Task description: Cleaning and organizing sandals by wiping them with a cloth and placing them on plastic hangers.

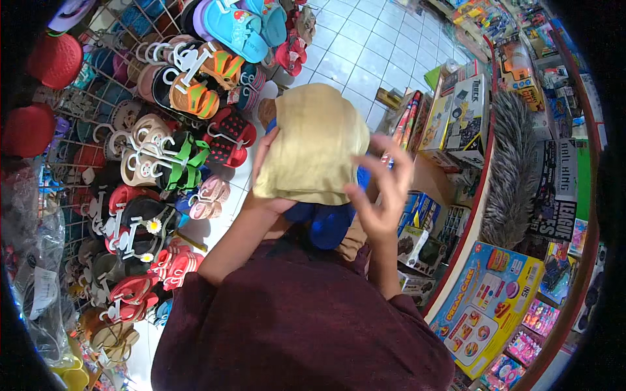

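Observation:
A folded piece of pale yellow cloth (313,141) lies across my left hand (274,204), which holds it from the left and from below. The fold of the cloth faces me, and the rest of that hand is hidden under it. Beside the right edge of the cloth is my right hand (386,195), blurred, with its fingers spread and nothing held. Its thumb and a fingertip overlap the cloth's edge in the picture; whether they touch it I cannot tell. Below the cloth shows a dark blue thing (332,227), partly covered and of unclear kind.
On my left, a wire grid rack (83,190) carries many sandals on white hangers, including orange-strapped sandals (195,97). Toy boxes (457,117) and a colourful playset box (484,308) fill shelves on the right, with a grey furry item (508,171). White floor tiles (357,44) run ahead.

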The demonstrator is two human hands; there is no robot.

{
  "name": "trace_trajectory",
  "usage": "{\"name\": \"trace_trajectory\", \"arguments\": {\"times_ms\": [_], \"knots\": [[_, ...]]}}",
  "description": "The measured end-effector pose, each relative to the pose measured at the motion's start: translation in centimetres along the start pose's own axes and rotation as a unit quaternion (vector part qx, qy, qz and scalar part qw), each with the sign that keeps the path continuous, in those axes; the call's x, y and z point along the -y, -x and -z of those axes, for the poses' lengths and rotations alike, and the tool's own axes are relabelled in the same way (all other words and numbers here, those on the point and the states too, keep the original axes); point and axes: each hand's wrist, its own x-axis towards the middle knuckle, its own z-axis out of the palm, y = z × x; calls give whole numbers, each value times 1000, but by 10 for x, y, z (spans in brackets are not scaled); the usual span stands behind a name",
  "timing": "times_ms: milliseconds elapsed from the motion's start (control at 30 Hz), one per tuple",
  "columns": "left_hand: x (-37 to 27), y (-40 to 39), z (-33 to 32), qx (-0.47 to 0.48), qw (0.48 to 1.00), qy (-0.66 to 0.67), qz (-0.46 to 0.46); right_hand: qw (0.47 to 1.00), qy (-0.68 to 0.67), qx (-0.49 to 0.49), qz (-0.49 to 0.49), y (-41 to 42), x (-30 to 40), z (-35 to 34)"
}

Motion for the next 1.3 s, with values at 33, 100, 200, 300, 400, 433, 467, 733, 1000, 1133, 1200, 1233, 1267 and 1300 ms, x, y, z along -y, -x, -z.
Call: {"name": "trace_trajectory", "arguments": {"times_ms": [33, 100, 200, 300, 400, 433, 467, 733, 1000, 1133, 1200, 1233, 1267, 1300], "knots": [[3, -3, -2, 2, 1000, -1, -1, 997, -18, 56, 43, -2, 4, 2], [9, -13, -9, -73, 989, -125, -16, 997, 7, 56, 43, -3, 5, -8], [20, -24, -13, -62, 989, -132, 11, 1000, 9, 27, 9, 0, -3, -8], [22, -29, -7, 22, 994, -79, 66, 986, -111, -87, -85, 0, -14, -4], [23, -20, -11, 7, 964, -248, 99, 898, -296, -156, -285, 1, -20, 8], [20, -15, -9, 11, 963, -248, 100, 895, -318, -146, -277, 2, -30, 16], [17, -11, -4, 25, 961, -257, 102, 863, -367, -168, -303, 4, -41, 21], [11, -31, -23, -126, 917, -378, -19, 574, -690, -207, -390, -5, -53, 57], [-21, -40, -35, -180, 806, -557, -92, 585, -688, -205, -378, -15, -56, 84], [-41, -44, -54, -129, 780, -607, -74, 603, -658, -204, -403, -10, -61, 86], [-44, -43, -61, -138, 768, -618, -96, 590, -655, -165, -442, -6, -66, 88], [-45, -40, -65, -147, 753, -630, -118, 644, -616, -171, -421, -7, -73, 79], [-51, -40, -59, -153, 742, -641, -125, 701, -562, -150, -413, -2, -88, 72], [-57, -43, -48, -154, 742, -641, -123, 753, -502, -131, -405, 4, -104, 65]]}}
